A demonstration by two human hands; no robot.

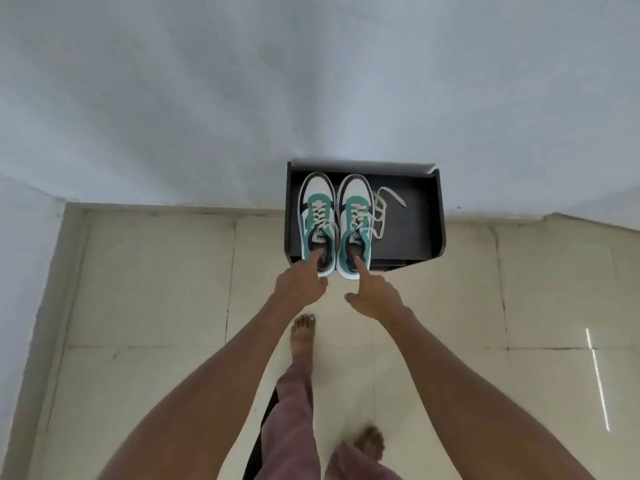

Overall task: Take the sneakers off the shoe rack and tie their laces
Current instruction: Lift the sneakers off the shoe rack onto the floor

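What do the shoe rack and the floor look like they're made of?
The shoe rack looks like dark matte laminated board, judging by its flat black panels with thin, pale edges; it could be painted wood. The floor looks like glossy cream ceramic tile, with visible grout lines and a light reflection.

Left arm: bare, stretched forward and slightly inward, nearly straight.
Left hand (300, 284): back of the hand up, forefinger extended forward, the other fingers curled under, thumb out to the inner side.
Right arm: bare, stretched forward, angled inward, mirroring the left.
Right hand (375, 295): back up, forefinger pointing ahead, remaining fingers folded, thumb spread toward the left hand.
Hands together: near each other, not touching.
Legs: mauve trousers; bare left foot (303, 336) ahead, bare right foot (372, 441) behind.
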